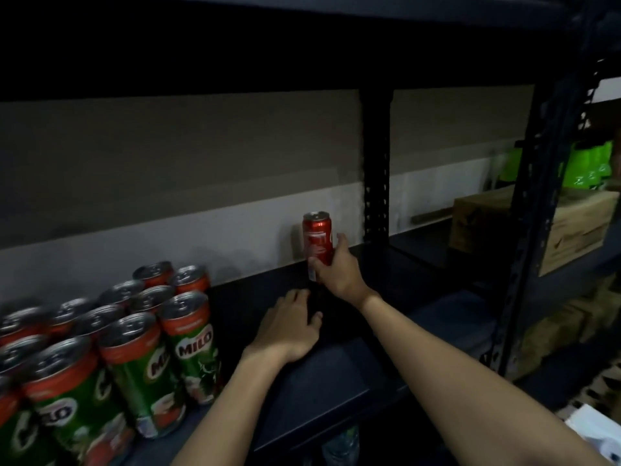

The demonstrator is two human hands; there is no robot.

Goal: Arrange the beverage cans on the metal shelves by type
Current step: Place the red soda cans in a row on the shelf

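Right hand (339, 270) outstretched, gripping red can (317, 237); left hand (289, 326) flat on shelf (336, 371).

Milo cans (134, 348) stand upright in packed rows at lower left of the frame, on the shelf (336, 375). 1 cola can (317, 238) stands upright at frame centre, near the shelf's rear edge, well apart from the Milo cans. Right hand (339, 270) grips its lower part from the front. Left hand (289, 326) rests on the shelf, below and just left. Upright post (376, 169) behind, right of the can. Cardboard box (571, 227) at right, beyond the post.
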